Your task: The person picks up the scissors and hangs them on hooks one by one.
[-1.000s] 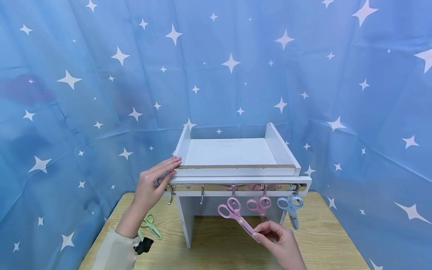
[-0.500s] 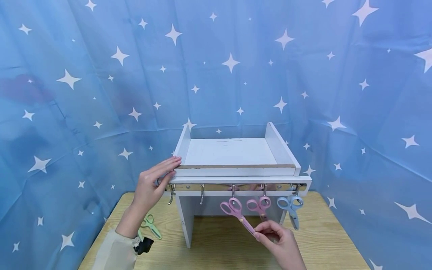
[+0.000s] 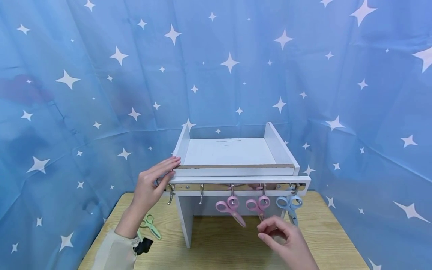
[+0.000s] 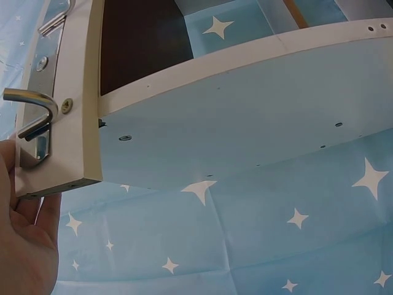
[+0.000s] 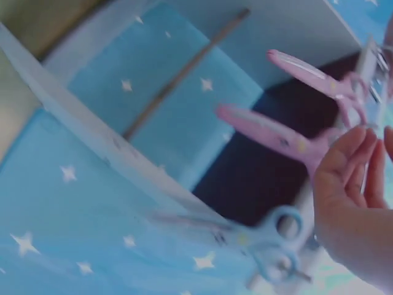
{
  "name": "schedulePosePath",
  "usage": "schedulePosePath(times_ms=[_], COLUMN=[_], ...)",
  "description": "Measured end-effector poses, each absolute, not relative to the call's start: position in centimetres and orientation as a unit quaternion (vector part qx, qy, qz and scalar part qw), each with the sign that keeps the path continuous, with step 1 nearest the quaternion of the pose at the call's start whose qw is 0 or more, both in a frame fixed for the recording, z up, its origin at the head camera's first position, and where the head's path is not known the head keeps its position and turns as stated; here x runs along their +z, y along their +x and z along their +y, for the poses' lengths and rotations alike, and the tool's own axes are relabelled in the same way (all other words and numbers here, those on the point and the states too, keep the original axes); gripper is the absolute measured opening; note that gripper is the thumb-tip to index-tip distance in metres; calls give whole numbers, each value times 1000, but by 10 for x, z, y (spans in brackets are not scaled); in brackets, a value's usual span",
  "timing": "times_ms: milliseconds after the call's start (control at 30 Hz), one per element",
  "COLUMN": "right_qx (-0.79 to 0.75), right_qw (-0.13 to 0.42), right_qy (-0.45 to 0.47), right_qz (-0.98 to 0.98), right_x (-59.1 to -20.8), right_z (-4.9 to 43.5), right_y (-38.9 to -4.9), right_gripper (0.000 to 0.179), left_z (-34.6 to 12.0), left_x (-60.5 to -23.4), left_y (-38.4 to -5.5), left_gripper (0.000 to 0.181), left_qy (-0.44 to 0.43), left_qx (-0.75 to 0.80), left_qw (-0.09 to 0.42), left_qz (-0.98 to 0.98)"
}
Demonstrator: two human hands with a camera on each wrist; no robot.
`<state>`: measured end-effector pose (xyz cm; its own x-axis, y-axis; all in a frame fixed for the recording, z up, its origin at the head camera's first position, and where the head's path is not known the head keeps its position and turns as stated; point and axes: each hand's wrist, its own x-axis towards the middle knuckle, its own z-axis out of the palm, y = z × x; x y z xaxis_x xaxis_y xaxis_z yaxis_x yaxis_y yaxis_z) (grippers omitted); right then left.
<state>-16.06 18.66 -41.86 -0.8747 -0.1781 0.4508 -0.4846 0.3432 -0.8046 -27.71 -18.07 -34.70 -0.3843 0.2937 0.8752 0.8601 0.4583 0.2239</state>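
My left hand (image 3: 148,183) grips the left end of a white hook rack (image 3: 236,172), its fingers over the side panel's front corner. In the left wrist view the hand (image 4: 27,239) wraps the end of the hook board (image 4: 73,123). From the middle hook hang pink scissors (image 3: 234,213), slanted, blades down to the right. Just right of their tips is my right hand (image 3: 287,240), thumb and forefinger slightly apart with nothing between them. A second pair of pink scissors (image 3: 260,208) and blue scissors (image 3: 291,207) hang on the hooks to the right.
Two bare hooks are at the rack's left, one a metal hook (image 3: 201,194). Green scissors (image 3: 150,225) lie on the wooden table (image 3: 330,240) beside my left forearm, partly hidden by it. A blue starred curtain (image 3: 216,75) surrounds the table.
My right hand has let go of the middle pink scissors' blades and moved slightly right. Those scissors have swung left and hang from their hook. The left hand has stayed put.
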Motion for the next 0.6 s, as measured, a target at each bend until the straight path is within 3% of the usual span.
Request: schedulePosePath(times_ms=[100,367,600], right_qx=[517,424,400], right_qw=[163,289,421], right_qy=[248,319,337], right_qz=[-803,-797,-741], right_x=[-401,-350,-317], right_z=[192,211,222], right_y=[-159,-166,-193], right_gripper=[21,47,21], left_z=[-181,-180,-181], left_x=[-347,-347,-347], left_y=[-277,-276,-277], left_gripper=[42,42,43], left_qy=[-382,-378,-383], left_qx=[-353,-352,-353], left_qw=[401,401,405], left_qz=[-754,-757,-752])
